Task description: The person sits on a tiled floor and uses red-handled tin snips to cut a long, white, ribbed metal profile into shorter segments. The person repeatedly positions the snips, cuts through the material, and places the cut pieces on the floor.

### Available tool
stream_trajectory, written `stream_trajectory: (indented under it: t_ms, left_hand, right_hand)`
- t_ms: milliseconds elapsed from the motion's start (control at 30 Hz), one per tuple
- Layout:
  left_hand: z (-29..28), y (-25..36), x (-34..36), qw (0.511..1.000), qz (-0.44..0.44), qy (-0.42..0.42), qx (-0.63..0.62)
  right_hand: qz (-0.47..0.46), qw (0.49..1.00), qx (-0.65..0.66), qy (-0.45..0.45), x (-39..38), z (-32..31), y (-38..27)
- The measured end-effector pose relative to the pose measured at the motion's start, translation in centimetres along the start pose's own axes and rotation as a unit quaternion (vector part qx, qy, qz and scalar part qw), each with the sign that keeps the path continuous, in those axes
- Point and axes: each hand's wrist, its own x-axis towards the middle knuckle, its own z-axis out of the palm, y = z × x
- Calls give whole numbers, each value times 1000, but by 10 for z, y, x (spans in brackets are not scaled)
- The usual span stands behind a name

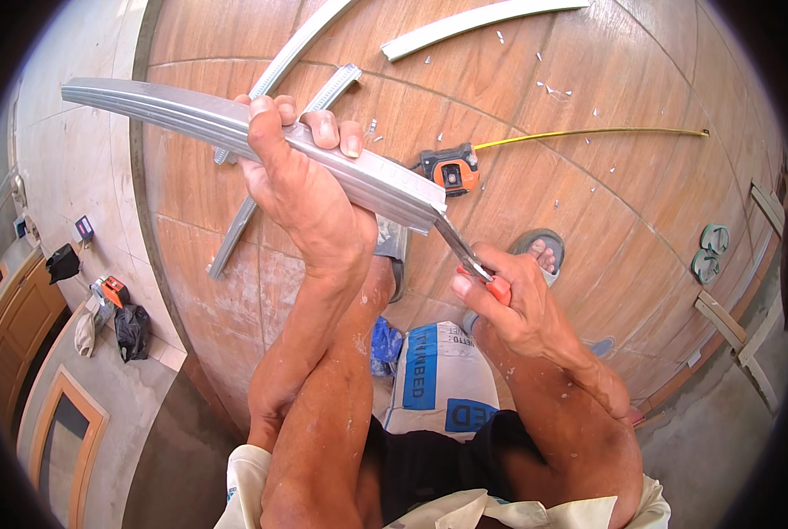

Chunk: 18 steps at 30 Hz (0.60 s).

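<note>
My left hand (301,176) is wrapped round a silvery ribbed metal channel (174,113), which slants from the upper left down toward the middle. My right hand (522,300) is closed on the red handles of a pair of metal snips (461,245). The blades of the snips meet the channel's near right end; whether they bite into the metal is too small to tell. Just beyond that end an orange and black tape measure (451,169) lies on the floor, its yellow blade (579,135) pulled out to the right.
More metal channels (299,46) lie on the wood-look tile floor (262,322), with small metal scraps scattered about. A white and blue sack (442,375) is between my legs. Green flip-flops (709,253) and wooden pieces (720,319) are at the right; bags (132,331) sit at the left.
</note>
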Motion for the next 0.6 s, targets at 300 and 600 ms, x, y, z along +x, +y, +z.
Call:
stream_trajectory:
  t_ms: [300,600]
  left_hand:
    - [1,-2,1,1000,-2,-11,-3]
    - [0,-1,0,1000,2,-13,-5]
  right_hand:
    - [10,1000,-2,-9,-1,-2,1]
    - [-3,1000,-3,-3,0,-1,3]
